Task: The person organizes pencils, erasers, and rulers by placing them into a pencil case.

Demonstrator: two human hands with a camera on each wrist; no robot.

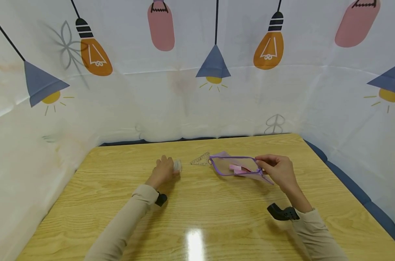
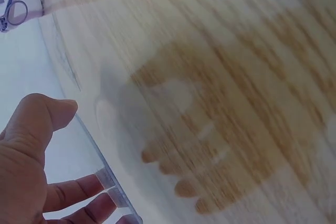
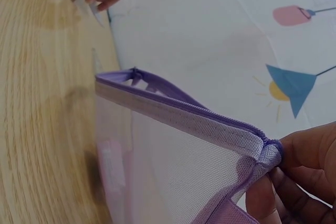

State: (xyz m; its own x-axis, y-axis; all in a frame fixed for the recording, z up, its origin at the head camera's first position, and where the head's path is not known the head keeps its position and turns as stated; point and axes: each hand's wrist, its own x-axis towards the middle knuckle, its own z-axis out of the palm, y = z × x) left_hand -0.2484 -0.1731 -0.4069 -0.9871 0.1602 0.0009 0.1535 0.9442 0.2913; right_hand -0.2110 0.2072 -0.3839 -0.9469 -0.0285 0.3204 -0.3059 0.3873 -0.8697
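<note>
My left hand holds a thin, clear plastic protractor just above the table, left of centre. In the left wrist view the protractor appears nearly edge-on, between thumb and fingers. My right hand pinches the corner of a mesh pouch with a purple zip. Its mouth gapes open, and pink items show inside. From the right wrist, the pinched pouch corner is close up. A clear triangular set square lies between the hands, at the pouch's left end.
The wood-grain table reaches back to a white cloth printed with lamps and bulbs. Dark blue padding runs along the table's right edge. Each wrist wears a black camera mount.
</note>
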